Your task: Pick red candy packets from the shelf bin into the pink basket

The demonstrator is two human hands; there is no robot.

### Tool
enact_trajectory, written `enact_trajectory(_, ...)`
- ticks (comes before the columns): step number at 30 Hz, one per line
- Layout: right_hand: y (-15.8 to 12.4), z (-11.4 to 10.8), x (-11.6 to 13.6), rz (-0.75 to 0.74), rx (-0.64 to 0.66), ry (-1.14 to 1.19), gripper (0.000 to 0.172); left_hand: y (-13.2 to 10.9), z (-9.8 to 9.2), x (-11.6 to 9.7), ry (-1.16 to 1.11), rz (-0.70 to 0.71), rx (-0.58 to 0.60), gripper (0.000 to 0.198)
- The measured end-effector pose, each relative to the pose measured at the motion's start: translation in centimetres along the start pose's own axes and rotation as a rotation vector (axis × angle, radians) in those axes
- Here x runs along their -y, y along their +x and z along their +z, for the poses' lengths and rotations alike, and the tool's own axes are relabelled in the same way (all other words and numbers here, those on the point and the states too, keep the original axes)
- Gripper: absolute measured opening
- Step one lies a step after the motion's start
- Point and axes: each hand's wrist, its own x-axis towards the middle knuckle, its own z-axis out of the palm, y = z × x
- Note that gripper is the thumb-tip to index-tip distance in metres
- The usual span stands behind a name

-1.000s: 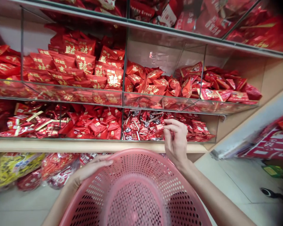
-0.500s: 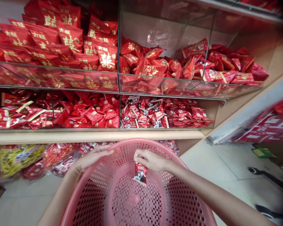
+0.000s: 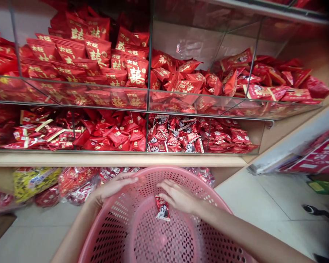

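Observation:
A pink plastic basket (image 3: 97,215) with a perforated wall fills the lower middle of the view. My left hand (image 3: 113,188) grips its rim on the left, thumb lying over the edge. Inside the basket, my right hand (image 3: 178,197) has its fingers parted, reaching in from the right. Just below those fingers is a small red candy packet (image 3: 162,209) with a black-and-white picture of a couple. It looks let go, in the air or against the basket wall; I cannot tell which. No other packets show in the basket.
Glass-fronted shelves (image 3: 106,106) ahead hold heaps of red packets in compartments. Under the wooden ledge (image 3: 71,159) lie clear bags of sweets, one a yellow bag (image 3: 34,182). A black chair leg (image 3: 318,212) and a green packet (image 3: 322,187) are on the tiled floor at right.
My right hand has loosened its fingers and the candy packet has come away below them. The view has shifted, so the shelves and basket appear further right. My left hand stays on the rim.

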Motion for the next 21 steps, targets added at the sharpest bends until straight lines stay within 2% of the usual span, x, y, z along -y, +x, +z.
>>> enact_trajectory(2,-1.4,0.4,0.4,-0.018,0.008,-0.134,0.043,0.0,0.1,0.0,-0.033,-0.003,0.026,0.042)
enact_trajectory(5,-2.6,2.1,0.8,-0.036,0.029,-0.340,0.069,0.1,0.2,0.0,-0.049,0.022,0.059,0.040)
enact_trajectory(7,-2.6,3.4,0.8,-0.055,0.016,-0.451,0.064,0.2,0.2,0.0,-0.065,0.024,0.070,0.039)
enact_trajectory(9,-2.0,4.2,0.6,-0.086,-0.014,-0.526,0.047,0.4,0.1,0.1,-0.081,0.020,0.069,0.038)
enact_trajectory(11,-1.4,4.3,0.6,-0.088,-0.051,-0.561,0.038,0.4,-0.1,0.3,-0.082,0.019,0.037,0.039)
enact_trajectory(12,-1.2,4.1,0.6,-0.073,-0.065,-0.557,0.039,0.4,-0.2,0.3,-0.086,0.012,0.004,0.041)
enact_trajectory(16,-1.1,1.3,1.7,-0.030,-0.127,-0.426,0.053,0.0,-0.5,0.5,-0.129,-0.034,-0.074,0.043)
enact_trajectory(19,-1.5,-3.0,2.2,-0.016,-0.272,-0.332,0.041,-0.4,-0.6,0.3,-0.165,-0.063,-0.081,0.043)
enact_trajectory(21,-1.6,-6.4,1.7,-0.001,-0.391,-0.305,0.032,-0.7,-0.6,0.2,-0.203,-0.077,-0.096,0.043)
